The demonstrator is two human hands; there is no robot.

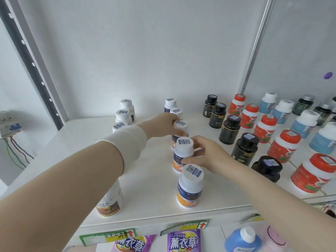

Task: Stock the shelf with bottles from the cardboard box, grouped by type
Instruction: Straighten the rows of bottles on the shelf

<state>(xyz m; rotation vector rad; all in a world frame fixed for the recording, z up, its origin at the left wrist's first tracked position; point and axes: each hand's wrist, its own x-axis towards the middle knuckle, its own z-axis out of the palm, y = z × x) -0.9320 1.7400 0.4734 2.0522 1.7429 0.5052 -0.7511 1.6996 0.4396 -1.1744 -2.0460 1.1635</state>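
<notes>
A row of white-capped bottles with navy and orange labels runs front to back on the white shelf (72,142). My left hand (161,126) grips the third bottle (180,125) in that row, fingers curled round its cap and neck. My right hand (205,153) grips the second bottle (182,151) from its right side. The nearest bottle (190,186) stands free in front. The cardboard box is not in view.
White bottles with brown labels (125,113) stand in a row at the left, one (111,202) under my left forearm. To the right are rows of black (245,148), red (283,144) and blue-labelled (305,124) bottles. Purple lavender packets (183,240) hang below the shelf.
</notes>
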